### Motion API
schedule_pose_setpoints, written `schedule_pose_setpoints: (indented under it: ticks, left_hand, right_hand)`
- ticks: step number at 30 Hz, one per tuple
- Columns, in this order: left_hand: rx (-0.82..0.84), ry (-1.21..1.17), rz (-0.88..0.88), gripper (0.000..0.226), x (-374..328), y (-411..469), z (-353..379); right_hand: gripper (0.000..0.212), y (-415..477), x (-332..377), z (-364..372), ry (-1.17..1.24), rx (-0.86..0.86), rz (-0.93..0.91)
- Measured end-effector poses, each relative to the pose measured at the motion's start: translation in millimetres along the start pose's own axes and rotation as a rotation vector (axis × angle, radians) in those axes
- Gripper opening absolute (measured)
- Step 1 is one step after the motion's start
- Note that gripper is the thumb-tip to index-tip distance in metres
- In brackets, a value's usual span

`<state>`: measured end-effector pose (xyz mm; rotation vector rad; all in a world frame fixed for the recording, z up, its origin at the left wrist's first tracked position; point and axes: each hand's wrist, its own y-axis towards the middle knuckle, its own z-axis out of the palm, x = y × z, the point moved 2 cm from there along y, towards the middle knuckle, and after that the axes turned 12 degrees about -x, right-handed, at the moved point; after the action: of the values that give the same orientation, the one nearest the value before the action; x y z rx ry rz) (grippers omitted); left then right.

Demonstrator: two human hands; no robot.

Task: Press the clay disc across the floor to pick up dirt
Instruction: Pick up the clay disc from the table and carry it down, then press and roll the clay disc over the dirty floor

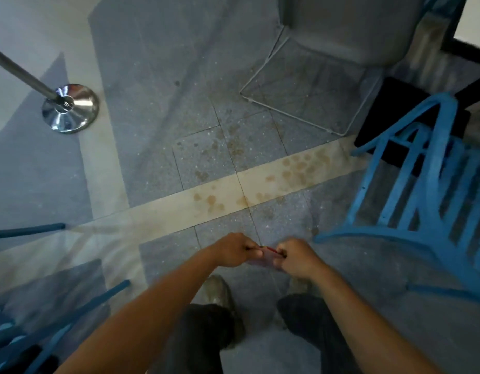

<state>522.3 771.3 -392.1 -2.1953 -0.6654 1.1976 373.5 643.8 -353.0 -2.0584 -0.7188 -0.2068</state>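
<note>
A person's left hand and right hand pinch a reddish clay disc between them, fingers curled tight on its opposite edges, over the grey tiled floor. Brown stains dot the cream strip ahead, near a blue chair.

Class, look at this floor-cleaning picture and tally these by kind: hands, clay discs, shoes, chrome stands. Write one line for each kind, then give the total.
2 hands: left hand, right hand, both pinching the disc
1 clay disc
2 shoes: left shoe, right shoe
1 chrome stand
Total: 6
</note>
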Motion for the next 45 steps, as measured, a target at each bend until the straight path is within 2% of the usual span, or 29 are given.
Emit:
schedule_pose_setpoints:
  ticks: [4, 6, 10, 15, 16, 19, 21, 22, 25, 27, 30, 36, 39, 45]
  left_hand:
    - [0.036, -0.022, -0.078, 0.035, 78, 77, 66]
    - [0.044, 0.012, -0.123, 0.035, 96, 93, 75]
    - [0.078, 0.074, -0.116, 0.034, 146, 171, 108]
    - [0.03, 0.145, 0.027, 0.034, 194, 245, 113]
    - [0.023, 0.187, 0.067, 0.033, 205, 255, 119]
    - [0.032, 0.364, 0.237, 0.035, 242, 275, 155]
    - [0.027, 0.513, 0.276, 0.052, 271, 280, 186]
    - [-0.021, 0.593, 0.287, 0.063, 283, 283, 199]
    - [-0.218, 0.788, 0.396, 0.077, 309, 305, 235]
    - [-0.21, 0.848, 0.449, 0.083, 321, 329, 256]
    - [-0.235, 0.898, 0.538, 0.081, 326, 359, 275]
    - [-0.249, 0.946, 0.708, 0.064, 315, 390, 287]
    - [-0.262, 0.896, 0.745, 0.059, 282, 421, 289]
    - [-0.339, 0.76, 0.819, 0.066, 197, 477, 298]
  right_hand:
    - [0.016, 80, -45, 79, 0.049, 0.012, 0.062]
    - [0.019, 103, -52, 93, 0.043, 0.004, 0.08]
    - [0.013, 183, -97, 142, 0.021, -0.06, 0.12]
    - [0.007, 258, -127, 180, 0.094, -0.283, 0.124]
    - [0.014, 268, -132, 188, 0.09, -0.307, 0.111]
    - [0.034, 287, -154, 224, 0.045, -0.178, 0.068]
    - [0.05, 296, -172, 244, -0.002, -0.08, 0.061]
    - [0.052, 301, -182, 250, -0.014, -0.081, 0.091]
    - [0.035, 319, -212, 256, 0.063, -0.188, 0.2]
    - [0.026, 327, -232, 253, 0.134, -0.284, 0.256]
    - [0.023, 334, -263, 250, 0.206, -0.373, 0.295]
    - [0.011, 320, -309, 245, 0.333, -0.422, 0.38]
    - [0.009, 305, -329, 248, 0.388, -0.497, 0.467]
    - [0.007, 275, -373, 247, 0.448, -0.687, 0.634]
